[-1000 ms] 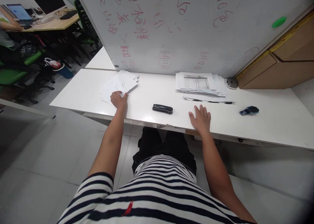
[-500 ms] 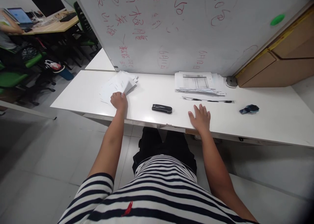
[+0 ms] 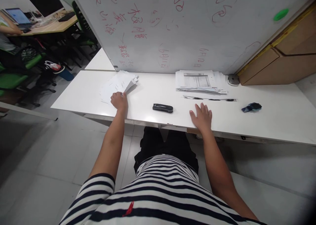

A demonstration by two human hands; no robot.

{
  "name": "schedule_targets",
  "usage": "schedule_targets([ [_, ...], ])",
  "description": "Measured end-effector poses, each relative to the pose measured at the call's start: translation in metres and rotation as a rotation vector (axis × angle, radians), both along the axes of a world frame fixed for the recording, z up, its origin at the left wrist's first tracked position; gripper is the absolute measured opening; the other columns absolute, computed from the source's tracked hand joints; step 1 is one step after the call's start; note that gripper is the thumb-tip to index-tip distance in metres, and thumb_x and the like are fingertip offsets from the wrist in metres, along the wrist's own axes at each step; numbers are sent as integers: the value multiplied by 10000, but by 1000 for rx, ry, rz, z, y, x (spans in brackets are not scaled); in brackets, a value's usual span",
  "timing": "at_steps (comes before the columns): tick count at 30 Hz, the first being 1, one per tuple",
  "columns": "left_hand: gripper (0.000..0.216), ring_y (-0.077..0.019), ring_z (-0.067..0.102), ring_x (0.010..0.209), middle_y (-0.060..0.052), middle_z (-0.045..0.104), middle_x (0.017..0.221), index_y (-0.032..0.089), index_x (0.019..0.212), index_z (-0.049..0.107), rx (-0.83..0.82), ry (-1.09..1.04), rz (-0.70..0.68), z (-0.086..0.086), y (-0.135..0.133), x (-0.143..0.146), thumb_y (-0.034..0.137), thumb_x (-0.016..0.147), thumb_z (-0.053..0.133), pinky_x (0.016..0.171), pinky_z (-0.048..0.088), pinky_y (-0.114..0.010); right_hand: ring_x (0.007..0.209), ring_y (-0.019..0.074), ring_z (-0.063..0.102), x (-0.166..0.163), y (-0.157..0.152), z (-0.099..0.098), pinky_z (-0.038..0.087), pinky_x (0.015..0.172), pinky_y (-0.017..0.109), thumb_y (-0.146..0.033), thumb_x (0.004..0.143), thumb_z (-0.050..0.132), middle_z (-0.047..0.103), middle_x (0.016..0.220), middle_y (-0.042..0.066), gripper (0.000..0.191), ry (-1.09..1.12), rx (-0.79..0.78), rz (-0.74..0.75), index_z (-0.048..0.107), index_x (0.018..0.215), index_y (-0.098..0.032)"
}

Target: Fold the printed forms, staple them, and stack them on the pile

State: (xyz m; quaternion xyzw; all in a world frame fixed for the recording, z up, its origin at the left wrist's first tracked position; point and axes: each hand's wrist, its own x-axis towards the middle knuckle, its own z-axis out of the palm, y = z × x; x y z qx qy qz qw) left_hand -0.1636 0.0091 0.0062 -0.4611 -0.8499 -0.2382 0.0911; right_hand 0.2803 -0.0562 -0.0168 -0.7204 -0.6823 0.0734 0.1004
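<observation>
At the left of the white desk, my left hand [image 3: 119,101] has its fingers curled on the near edge of a fanned stack of papers [image 3: 115,83]. One sheet's corner bends up beside the fingers. My right hand [image 3: 202,117] lies flat near the front edge with its fingers spread, holding nothing. Between the two hands rests a black stapler [image 3: 163,108]. Beyond my right hand is a thin black-and-white strip [image 3: 209,98], perhaps a pen. Behind that sits a thick pile of printed papers [image 3: 197,80].
A whiteboard [image 3: 153,31] with red writing rises along the desk's back edge. Cardboard boxes [image 3: 266,67] stand at the right, beside a small grey device [image 3: 233,80]. A dark crumpled item [image 3: 251,107] lies on the right. Another person's arm [image 3: 11,27] and a laptop [image 3: 18,17] are far left.
The view has shifted very slightly. Both hands stay in nearly the same place, the left on the papers and the right flat on the desk.
</observation>
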Motion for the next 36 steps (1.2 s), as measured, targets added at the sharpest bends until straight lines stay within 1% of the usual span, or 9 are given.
schedule_targets([
  [5,294,-308,481,1113,-124,580,1140,198,1005,613,25,-14,25,-1,2,-2,404,945,411,898,402,-442,1442,300,188,0,0,-1,166,1131,522,-518,950,248,255,1563,135,615,-26,11,-1,365,1448,-177],
  [12,290,-259,549,1019,-118,618,1072,180,972,621,39,-98,34,-1,2,-7,282,963,350,875,418,-381,1444,301,181,1,0,-2,154,1131,529,-518,945,270,257,1561,141,606,19,24,-3,375,1440,-184],
  [20,238,-187,570,1010,-98,630,1062,161,1001,599,166,-175,-36,6,-3,-7,240,939,383,905,415,-297,1445,304,182,2,3,-2,136,1143,542,-504,940,318,268,1558,143,593,83,44,-8,413,1418,-167],
  [23,234,-177,581,978,-98,640,1030,157,985,594,214,-178,-95,20,-16,3,254,938,387,893,426,-289,1397,283,308,-2,-6,7,191,1146,515,-468,929,371,411,1481,149,550,261,172,-10,477,1365,-151],
  [27,228,-204,597,937,-85,653,925,190,888,612,214,-48,-320,38,-62,46,308,927,421,928,415,-355,1260,244,494,-41,-46,31,344,1098,442,-466,915,436,567,1332,127,466,768,315,31,560,1273,-194],
  [29,187,-219,614,906,-62,666,870,218,836,624,147,48,-465,42,-91,75,287,906,464,1044,320,-435,1193,230,561,-75,-67,40,415,1046,426,-477,903,491,588,1313,100,469,1143,149,147,524,1310,-247],
  [31,157,-225,623,832,-53,668,817,233,785,621,96,106,-545,43,-118,102,266,881,501,1075,266,-483,1107,231,623,-108,-82,42,476,977,432,-484,853,590,587,1323,89,580,1437,-189,296,444,1382,-297],
  [33,133,-224,623,770,-40,661,761,246,736,607,40,80,-606,42,-138,120,254,852,542,1060,274,-504,1033,228,660,-135,-88,38,487,961,450,-496,831,619,630,1259,93,611,1570,-398,265,452,1382,-290],
  [36,93,-208,627,755,-11,665,742,262,743,597,-69,-67,-760,40,-153,130,269,834,580,1027,322,-496,1006,220,670,-154,-86,23,480,981,459,-509,819,629,681,1155,66,602,1641,-477,161,495,1357,-274],
])
